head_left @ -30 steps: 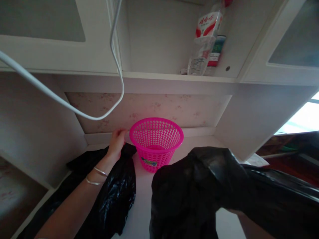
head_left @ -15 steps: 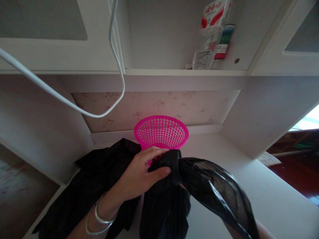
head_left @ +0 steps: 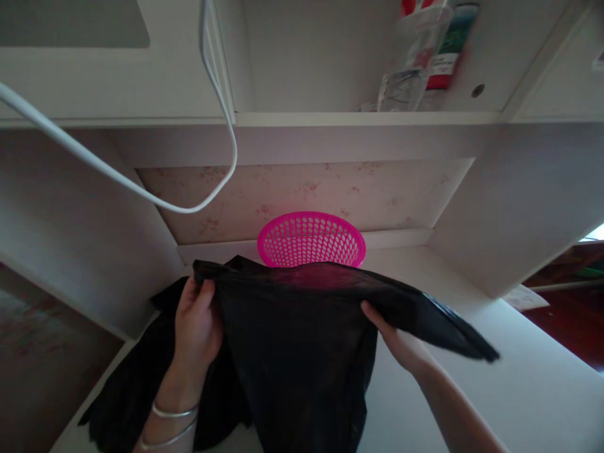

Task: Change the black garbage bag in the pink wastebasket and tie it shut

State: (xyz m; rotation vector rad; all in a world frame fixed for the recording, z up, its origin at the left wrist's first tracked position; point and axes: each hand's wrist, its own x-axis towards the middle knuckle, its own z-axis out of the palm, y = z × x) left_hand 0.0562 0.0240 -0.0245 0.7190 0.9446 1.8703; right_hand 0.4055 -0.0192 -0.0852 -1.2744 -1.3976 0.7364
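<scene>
A black plastic bag [head_left: 302, 352] hangs stretched between my hands, its upper edge drawn wide. My left hand [head_left: 199, 321], with two silver bangles on the wrist, pinches the bag's top left corner. On the other side my right hand [head_left: 394, 336] grips the bag below its upper edge; most of those fingers are hidden behind the plastic. A loose flap of the bag sticks out to the right past this hand. Right behind the bag stands a pink perforated basket [head_left: 311, 236], its lower part covered by the plastic.
More black plastic [head_left: 136, 384] lies on the white desk [head_left: 472, 340] at left. A white cable [head_left: 189, 209] loops down in front at upper left. Clear plastic bottles [head_left: 410, 69] stand on the shelf [head_left: 330, 119] above. Side panels bound the desk.
The bunched, twisted bag has been spread out wide. My left hand has moved left to its corner, and my right hand has come into view. The camera has shifted slightly.
</scene>
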